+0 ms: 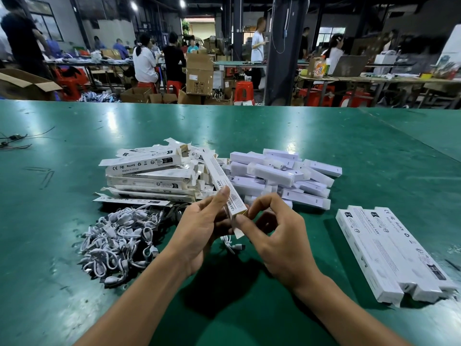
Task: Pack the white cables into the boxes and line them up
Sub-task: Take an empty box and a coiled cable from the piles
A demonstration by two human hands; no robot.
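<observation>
My left hand (202, 227) grips a long white box (222, 182) near its open near end, the box slanting away from me. My right hand (274, 233) pinches the end flap (238, 232) of that box with thumb and forefinger. A single white cable (233, 244) lies on the green table just below both hands. A heap of coiled white cables (119, 242) lies at the near left. Behind it lies a pile of flat white boxes (149, 176). Three closed boxes (391, 253) lie side by side at the right.
A pile of white lamp units in clear wrap (282, 174) sits behind my right hand. The green table (299, 136) stretches far ahead. Thin dark wires (15, 141) lie at the far left. Beyond the table edge, people sit among cardboard boxes and red stools.
</observation>
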